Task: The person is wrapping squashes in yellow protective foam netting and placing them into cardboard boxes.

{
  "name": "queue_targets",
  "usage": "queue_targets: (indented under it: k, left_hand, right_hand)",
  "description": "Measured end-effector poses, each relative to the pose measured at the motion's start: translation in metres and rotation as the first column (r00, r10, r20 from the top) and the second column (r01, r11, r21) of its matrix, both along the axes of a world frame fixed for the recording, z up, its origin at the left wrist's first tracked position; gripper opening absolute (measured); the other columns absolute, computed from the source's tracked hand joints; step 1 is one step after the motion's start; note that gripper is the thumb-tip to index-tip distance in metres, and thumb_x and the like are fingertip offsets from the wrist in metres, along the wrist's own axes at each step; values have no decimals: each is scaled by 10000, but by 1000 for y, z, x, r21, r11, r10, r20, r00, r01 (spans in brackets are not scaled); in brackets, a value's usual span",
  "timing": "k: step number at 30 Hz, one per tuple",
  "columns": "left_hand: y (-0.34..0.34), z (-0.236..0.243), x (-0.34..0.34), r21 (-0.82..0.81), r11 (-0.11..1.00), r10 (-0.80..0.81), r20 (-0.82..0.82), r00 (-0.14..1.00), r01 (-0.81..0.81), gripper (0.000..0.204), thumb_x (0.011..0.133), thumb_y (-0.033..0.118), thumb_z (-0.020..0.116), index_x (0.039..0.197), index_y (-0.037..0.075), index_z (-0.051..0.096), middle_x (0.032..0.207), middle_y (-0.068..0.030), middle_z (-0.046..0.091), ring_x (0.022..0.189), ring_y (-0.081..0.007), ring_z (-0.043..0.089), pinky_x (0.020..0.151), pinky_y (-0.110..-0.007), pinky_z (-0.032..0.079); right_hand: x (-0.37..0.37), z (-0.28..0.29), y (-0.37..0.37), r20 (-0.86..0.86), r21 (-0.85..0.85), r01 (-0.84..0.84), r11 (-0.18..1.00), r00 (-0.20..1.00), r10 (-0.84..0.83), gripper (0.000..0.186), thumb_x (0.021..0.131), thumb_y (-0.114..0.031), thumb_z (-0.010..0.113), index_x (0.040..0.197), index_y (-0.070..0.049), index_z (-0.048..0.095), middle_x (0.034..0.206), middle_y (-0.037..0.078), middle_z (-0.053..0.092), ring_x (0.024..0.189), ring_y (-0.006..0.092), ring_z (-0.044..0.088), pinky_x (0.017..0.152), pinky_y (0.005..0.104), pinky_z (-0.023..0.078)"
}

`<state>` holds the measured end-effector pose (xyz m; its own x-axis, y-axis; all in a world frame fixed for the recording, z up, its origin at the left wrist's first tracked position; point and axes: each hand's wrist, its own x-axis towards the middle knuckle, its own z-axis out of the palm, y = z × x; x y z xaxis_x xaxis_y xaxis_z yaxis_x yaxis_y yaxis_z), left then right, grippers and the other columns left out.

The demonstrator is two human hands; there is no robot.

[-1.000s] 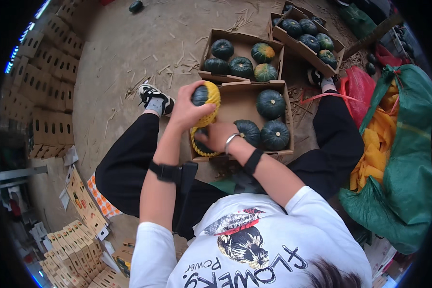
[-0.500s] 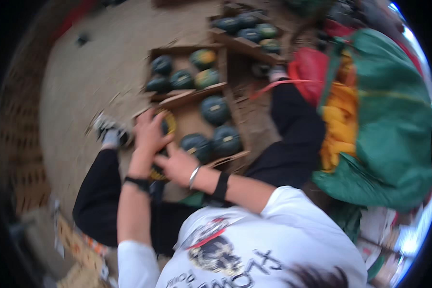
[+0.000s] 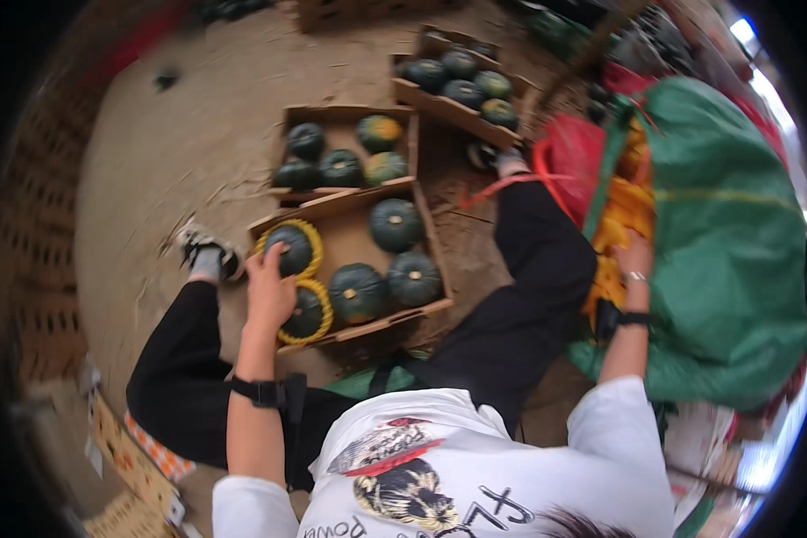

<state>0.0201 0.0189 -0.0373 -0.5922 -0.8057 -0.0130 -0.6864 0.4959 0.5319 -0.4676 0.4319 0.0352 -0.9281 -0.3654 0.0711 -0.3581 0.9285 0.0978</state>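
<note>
In the nearest cardboard box (image 3: 345,247) lie dark green squashes. Two at its left side wear yellow foam nets: an upper netted squash (image 3: 296,251) and a lower netted squash (image 3: 307,312). My left hand (image 3: 269,289) grips the left side of the upper one, its fingers curled against the net. Three bare squashes sit beside them, among them a front squash (image 3: 359,293). On the right, my right hand (image 3: 635,255) reaches into the mouth of a big green sack (image 3: 731,215). Its fingers close on yellow foam nets (image 3: 614,224) and are partly hidden among them.
Beyond stand a second box (image 3: 350,112) and a third box (image 3: 457,103), both with squashes. A red plastic bag (image 3: 572,161) lies by my right foot. Perforated crates (image 3: 45,287) line the left edge. A lone squash (image 3: 166,79) lies on the floor.
My right hand has left the near box and moved right into the sack's yellow nets. My left hand has stayed at the netted squashes, which now show more plainly.
</note>
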Motion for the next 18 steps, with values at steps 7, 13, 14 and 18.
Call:
queue_targets:
  k: [7, 13, 14, 18]
  left_hand:
    - [52, 59, -15, 431, 896, 58, -355, 933, 108, 505, 780, 139, 718, 1232, 30, 522, 1076, -160, 583, 924, -278, 607, 800, -371, 509]
    - [123, 130, -70, 466, 713, -246, -532, 810, 523, 933, 734, 64, 741, 1488, 137, 195, 938, -72, 625, 751, -193, 621, 711, -304, 509]
    - [115, 133, -64, 535, 698, -254, -437, 863, 476, 881, 759, 56, 715, 1479, 115, 210, 904, -92, 638, 753, -193, 624, 718, -289, 495]
    - [106, 89, 5, 590, 686, -57, -540, 840, 426, 572, 832, 99, 618, 1352, 69, 381, 1049, -185, 604, 943, -279, 642, 804, -336, 502]
  right_hand:
    - [76, 57, -59, -327, -615, -465, 637, 885, 331, 346, 728, 6, 622, 1063, -27, 548, 1009, 109, 600, 927, 259, 594, 868, 344, 461]
    - [274, 47, -183, 382, -877, -108, 468, 434, 816, 667, 819, -290, 679, 1359, -26, 388, 1113, 168, 604, 969, 316, 629, 833, 346, 488]
    - [283, 30, -190, 267, -912, -198, 359, 377, 887, 626, 876, -342, 618, 1359, -17, 389, 1094, 177, 609, 988, 286, 624, 851, 335, 475]
    - [335, -1, -209, 461, -887, 134, 443, 175, 870, 374, 913, -162, 557, 1250, -4, 518, 1131, 115, 617, 1026, 189, 589, 892, 311, 456]
